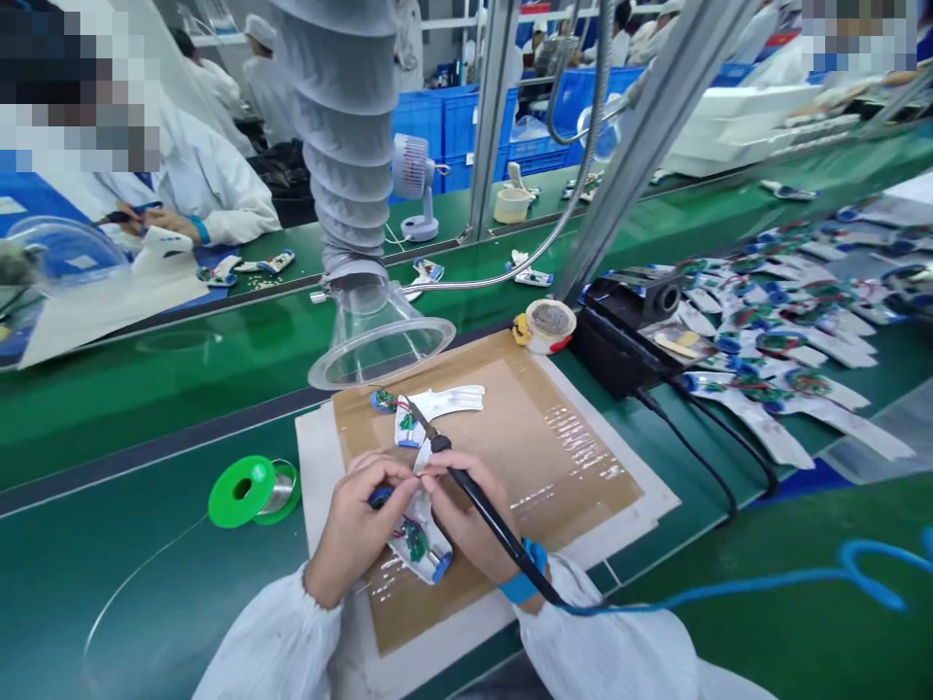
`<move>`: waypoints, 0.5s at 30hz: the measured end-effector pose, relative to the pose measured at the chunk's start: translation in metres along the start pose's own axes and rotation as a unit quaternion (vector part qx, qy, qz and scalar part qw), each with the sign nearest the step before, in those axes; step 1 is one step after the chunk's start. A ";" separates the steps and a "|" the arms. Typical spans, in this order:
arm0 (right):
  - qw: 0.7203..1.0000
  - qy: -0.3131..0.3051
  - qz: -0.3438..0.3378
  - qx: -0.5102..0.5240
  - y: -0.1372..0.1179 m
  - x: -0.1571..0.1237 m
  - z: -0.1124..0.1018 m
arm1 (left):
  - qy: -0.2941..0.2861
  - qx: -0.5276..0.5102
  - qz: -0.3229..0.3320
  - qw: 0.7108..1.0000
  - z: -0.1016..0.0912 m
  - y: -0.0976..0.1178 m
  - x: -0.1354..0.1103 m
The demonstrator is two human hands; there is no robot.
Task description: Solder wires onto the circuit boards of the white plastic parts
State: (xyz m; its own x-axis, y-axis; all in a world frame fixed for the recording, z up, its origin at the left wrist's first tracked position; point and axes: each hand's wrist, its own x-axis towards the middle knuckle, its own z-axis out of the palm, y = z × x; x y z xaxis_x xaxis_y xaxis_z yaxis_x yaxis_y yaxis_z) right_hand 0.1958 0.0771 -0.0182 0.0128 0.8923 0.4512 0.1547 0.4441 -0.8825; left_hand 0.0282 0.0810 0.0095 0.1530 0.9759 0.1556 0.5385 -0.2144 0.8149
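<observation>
"What's furthest left?"
"A green solder spool [255, 492] on the bench, just beside the left hand [356, 530]. Its fingers are closed, pinching a white circuit strip [421, 541] above a brown mat [554, 467]."
"And the right hand [466, 507]?"
"Closed around a black soldering iron [492, 510]. Further right, a black soldering station [625, 326] sits near a heap of circuit strips [777, 335]."

A solder spool [254, 492] lies left of the work mat [569, 457], a soldering station [619, 331] behind it, circuit assemblies [773, 408] farther right.
</observation>
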 end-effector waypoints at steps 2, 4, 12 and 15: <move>1.000 0.001 0.001 -0.007 -0.001 0.000 -0.001 | -0.014 -0.021 -0.030 0.999 0.000 0.001 -0.002; 1.000 0.004 -0.001 -0.019 -0.002 0.000 -0.001 | -0.013 -0.045 -0.056 0.997 0.002 0.003 -0.004; 0.999 0.015 -0.017 -0.049 0.000 -0.008 0.003 | 0.011 -0.178 -0.130 0.975 0.013 0.008 -0.006; 0.994 -0.053 -0.075 -0.057 0.007 0.000 -0.016 | -0.039 -0.175 -0.129 0.975 0.007 0.004 -0.006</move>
State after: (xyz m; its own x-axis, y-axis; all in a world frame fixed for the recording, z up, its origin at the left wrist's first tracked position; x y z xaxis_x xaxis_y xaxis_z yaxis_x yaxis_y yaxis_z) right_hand 0.2128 0.0792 -0.0218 -0.1226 0.8227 0.5550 0.2589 0.5664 -0.7824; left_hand 0.0351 0.0743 0.0075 0.1196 0.9866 -0.1112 0.2540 0.0778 0.9641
